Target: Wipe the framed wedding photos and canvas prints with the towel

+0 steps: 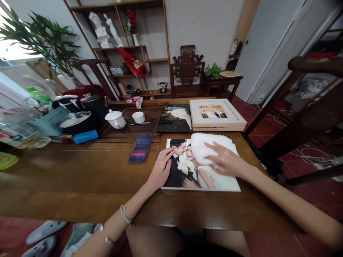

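Note:
A wedding photo panel [184, 178] lies flat on the wooden table, showing a couple in dark and white clothes. My left hand [163, 166] rests on its left edge with the fingers stretched out, holding nothing. Over the panel's upper right part, my right hand [221, 159] holds a folded white towel [198, 146] against the surface, its fingers spread across the cloth. The hand and towel cover much of the panel's right side. Left of the panel lies a phone [139, 148] with a blurred-out screen.
Behind the panel are a dark photo album [174, 119] and stacked pale frames [218, 125]. A lidded white cup [115, 119], a small white bowl [138, 117], a blue box [86, 136] and black pots [75, 121] stand left on the table [80, 171]. A dark chair [294, 117] is at right.

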The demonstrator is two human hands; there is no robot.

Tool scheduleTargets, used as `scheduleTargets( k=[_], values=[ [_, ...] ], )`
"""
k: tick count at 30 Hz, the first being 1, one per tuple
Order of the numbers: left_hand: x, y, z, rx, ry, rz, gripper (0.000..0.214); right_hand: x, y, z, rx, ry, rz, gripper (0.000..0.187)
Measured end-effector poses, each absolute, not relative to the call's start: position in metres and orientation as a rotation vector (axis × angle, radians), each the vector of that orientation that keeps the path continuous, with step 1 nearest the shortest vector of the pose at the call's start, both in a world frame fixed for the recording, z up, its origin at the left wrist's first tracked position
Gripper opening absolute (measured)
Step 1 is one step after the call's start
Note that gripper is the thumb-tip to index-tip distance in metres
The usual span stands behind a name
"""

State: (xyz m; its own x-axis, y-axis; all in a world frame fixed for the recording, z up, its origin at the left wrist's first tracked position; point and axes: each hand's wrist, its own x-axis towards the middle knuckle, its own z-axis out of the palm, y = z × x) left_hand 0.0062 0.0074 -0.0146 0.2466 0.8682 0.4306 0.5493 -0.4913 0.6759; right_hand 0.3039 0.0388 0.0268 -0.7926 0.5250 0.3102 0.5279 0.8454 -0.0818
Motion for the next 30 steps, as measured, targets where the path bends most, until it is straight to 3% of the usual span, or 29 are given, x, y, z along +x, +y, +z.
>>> scheduleTargets(
  k=[3,5,8,13,21,30],
  values=[
    [0.006,0.008,-0.016,2.139,1.304,1.124,0.041,0.292,-0.019,0.029,-0.627,-2.781,0.075,0.029],
    [0.006,0.008,-0.016,2.14,1.303,1.121,0.042,0.285,-0.05,0.03,-0.495,-2.793,0.111,0.017],
    [0.006,0.008,-0.015,2.142,1.292,1.118,0.042,0.285,-0.062,0.03,-0.412,-2.792,0.152,0.015],
    [0.006,0.007,-0.015,2.131,1.312,1.118,0.041,0.304,0.003,0.027,-0.614,-2.758,0.063,0.031],
    [0.005,0.008,-0.015,2.144,1.295,1.119,0.041,0.325,0.084,0.026,-1.036,-2.633,0.02,0.03],
    [0.006,0.007,-0.013,2.141,1.293,1.105,0.042,0.302,-0.034,0.031,-0.581,-2.808,0.06,0.02]
  ],
)
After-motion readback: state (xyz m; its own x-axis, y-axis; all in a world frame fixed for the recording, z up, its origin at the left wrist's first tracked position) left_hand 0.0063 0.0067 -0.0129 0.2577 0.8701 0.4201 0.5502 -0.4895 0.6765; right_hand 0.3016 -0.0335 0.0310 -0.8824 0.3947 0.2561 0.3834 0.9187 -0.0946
